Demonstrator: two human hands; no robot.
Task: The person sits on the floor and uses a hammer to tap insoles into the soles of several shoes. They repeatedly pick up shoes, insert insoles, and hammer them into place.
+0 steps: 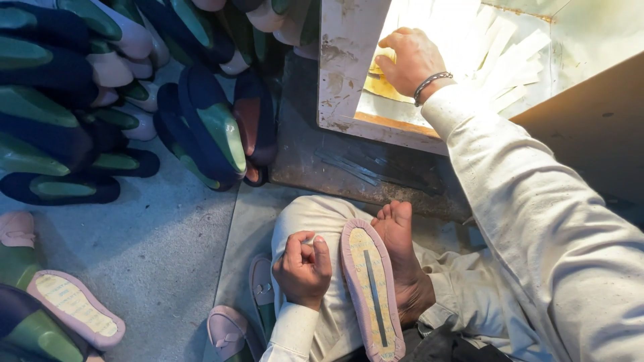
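Note:
My left hand [303, 265] rests on my knee in a loose fist, just left of a pink-edged shoe sole [373, 289] that lies bottom-up on my lap with a dark metal strip along its middle. My bare foot [401, 245] sits beside the sole. My right hand [410, 60] reaches up into a shallow white tray [343, 67], fingers curled down onto a yellowish pad there; what it grips is hidden. White paper strips [502, 57] lie in the tray to the right of that hand.
Stacks of navy and green shoes [201, 127] fill the upper left. More pink shoes [75, 305] lie on the grey floor at lower left, and two [231, 332] by my knee. Dark metal strips [355, 167] rest on a board below the tray.

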